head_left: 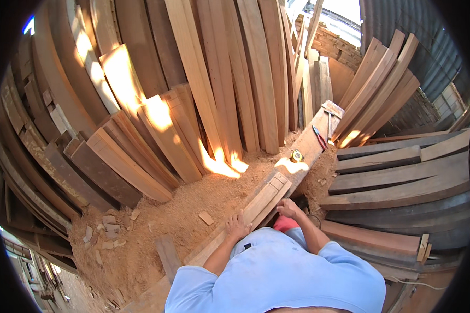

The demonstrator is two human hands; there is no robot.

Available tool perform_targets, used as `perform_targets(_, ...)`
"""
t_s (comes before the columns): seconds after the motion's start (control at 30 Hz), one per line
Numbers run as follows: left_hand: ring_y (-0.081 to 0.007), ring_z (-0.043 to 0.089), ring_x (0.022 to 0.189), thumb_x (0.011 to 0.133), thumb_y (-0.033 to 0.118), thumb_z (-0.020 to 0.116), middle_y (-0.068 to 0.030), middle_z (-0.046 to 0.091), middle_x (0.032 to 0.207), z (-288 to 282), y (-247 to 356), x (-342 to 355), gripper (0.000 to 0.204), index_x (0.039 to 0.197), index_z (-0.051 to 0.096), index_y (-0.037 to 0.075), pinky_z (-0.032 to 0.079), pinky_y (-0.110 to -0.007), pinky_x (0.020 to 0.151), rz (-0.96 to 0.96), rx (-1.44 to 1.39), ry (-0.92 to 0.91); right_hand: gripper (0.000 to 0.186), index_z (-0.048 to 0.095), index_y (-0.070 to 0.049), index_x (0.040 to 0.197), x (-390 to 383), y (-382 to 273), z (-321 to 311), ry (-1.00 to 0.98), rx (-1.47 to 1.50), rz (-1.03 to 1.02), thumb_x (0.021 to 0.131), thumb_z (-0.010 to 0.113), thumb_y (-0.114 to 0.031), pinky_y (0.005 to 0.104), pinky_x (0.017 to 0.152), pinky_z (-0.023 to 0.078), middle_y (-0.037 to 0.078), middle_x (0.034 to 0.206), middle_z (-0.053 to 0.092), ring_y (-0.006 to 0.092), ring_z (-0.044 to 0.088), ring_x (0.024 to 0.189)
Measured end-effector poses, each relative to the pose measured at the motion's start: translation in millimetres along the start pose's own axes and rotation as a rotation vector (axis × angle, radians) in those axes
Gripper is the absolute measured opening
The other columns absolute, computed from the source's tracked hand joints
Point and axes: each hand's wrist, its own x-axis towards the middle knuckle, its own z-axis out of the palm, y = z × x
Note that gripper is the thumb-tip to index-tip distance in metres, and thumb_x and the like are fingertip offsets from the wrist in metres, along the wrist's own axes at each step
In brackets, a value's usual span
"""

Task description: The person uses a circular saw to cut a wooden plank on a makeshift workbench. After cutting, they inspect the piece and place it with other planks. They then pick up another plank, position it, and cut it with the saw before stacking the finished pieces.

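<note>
My left hand lies with fingers spread on a narrow wooden piece, which rests along a long plank bench. Pencil-like lines cross the far end of this piece. Close to its right edge is my right hand, its fingers drawn together; whatever they may hold is too small to tell. Farther up the bench sits a yellow and black tape measure. Beyond it are red-handled pliers and a hammer near the bench's far end.
Tall boards lean in rows at the left and back. Sawdust with wood offcuts covers the floor on the left. Stacked planks fill the right side, and more boards lean against corrugated sheeting.
</note>
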Motion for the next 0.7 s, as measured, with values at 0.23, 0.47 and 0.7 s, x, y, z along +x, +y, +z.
perform_targets(0.23,-0.0408,0.043,0.144,0.086,0.063,0.073,-0.0220,0.048,0.156,3.5,-2.5,13.2,0.108,0.166,0.023,0.012,0.035,-0.058,0.118,-0.049,-0.104,0.009,0.042,0.073,0.004,0.116,70.1,-49.1,-49.1,0.059,-0.122,-0.107,0.089,0.064,-0.027,0.0446,0.088,0.058,0.025,0.100,0.077,0.0357,0.075,0.098)
perform_targets(0.47,-0.0469,0.041,0.145,0.079,0.059,0.083,-0.0257,0.046,0.157,11.0,-19.1,21.8,0.117,0.167,0.022,0.011,0.035,-0.059,0.119,-0.101,-0.167,0.010,0.053,0.062,0.005,0.133,193.6,-106.7,-101.8,0.051,-0.089,-0.211,0.089,0.071,-0.023,0.0375,0.087,0.057,0.019,0.112,0.076,0.0268,0.073,0.104)
perform_targets(0.7,-0.0482,0.035,0.150,0.077,0.059,0.083,-0.0252,0.042,0.161,2.2,-9.1,11.2,0.116,0.167,0.024,0.016,0.028,-0.061,0.123,-0.241,-0.173,-0.075,0.078,0.048,0.005,0.148,307.9,-241.6,-202.1,0.062,0.235,-0.402,0.091,0.083,-0.035,0.0394,0.096,0.055,0.021,0.127,0.067,0.0264,0.065,0.116)
